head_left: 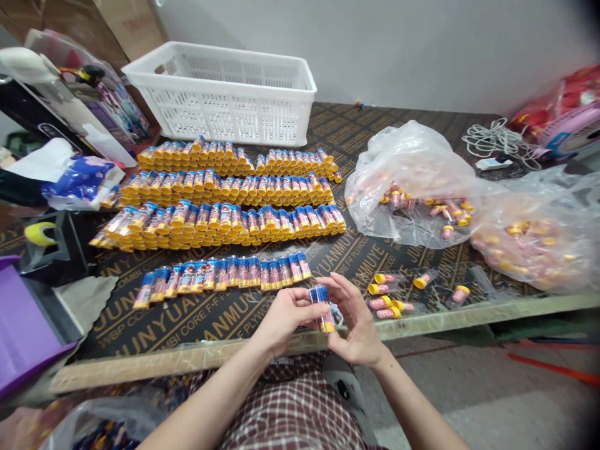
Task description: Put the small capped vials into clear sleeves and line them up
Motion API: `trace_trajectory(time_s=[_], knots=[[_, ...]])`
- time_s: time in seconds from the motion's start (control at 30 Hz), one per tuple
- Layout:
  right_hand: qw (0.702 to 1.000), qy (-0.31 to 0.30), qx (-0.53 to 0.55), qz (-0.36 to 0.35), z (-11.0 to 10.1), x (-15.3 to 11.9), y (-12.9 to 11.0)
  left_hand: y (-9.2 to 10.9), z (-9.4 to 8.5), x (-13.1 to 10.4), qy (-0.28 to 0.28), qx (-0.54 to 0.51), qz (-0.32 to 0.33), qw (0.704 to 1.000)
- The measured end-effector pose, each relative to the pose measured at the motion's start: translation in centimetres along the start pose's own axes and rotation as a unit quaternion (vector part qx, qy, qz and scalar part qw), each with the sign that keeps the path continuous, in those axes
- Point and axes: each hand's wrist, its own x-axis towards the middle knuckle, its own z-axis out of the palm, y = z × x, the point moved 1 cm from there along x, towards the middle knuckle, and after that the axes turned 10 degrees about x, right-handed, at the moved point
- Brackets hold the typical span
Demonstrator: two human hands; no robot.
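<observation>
The tube (320,295) is a small cylinder, blue at its far end, yellow at its near end, pinkish between. It sits in the left hand (284,317), far end tipped slightly left, and the thumb covers part of its middle.

On the lettered plywood table (335,128), 4 rows of blue-and-yellow tubes (225,215), 1 white basket (225,103), 2 plastic bags (412,150).

And here's the left grip (282,319), closed in a pinch, thumb (312,310) stretched toward its partner! Just beside it, the right grip (355,328), fingers arched high, thumb spread below them in a wide curve. Behind the grips, two bare forearms: left (220,384) slanting in, right (412,397) mirroring it.
</observation>
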Motion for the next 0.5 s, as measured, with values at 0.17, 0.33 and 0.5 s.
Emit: trace_trajectory(time_s=[0.17,0.33,0.5], knots=[[0.998,-0.020,-0.059,-0.019,-1.3,1.4,-0.2,-0.7,-0.3,0.6,0.029,0.031,0.030,0.999],[0.976,0.027,-0.194,-0.096,-6.1,9.0,0.4,-1.7,-0.1,1.6,0.177,0.434,0.129,0.874],[0.952,-0.036,-0.293,-0.085,-8.5,17.1,2.9,-2.5,0.8,2.2,0.156,0.686,0.095,0.705]])
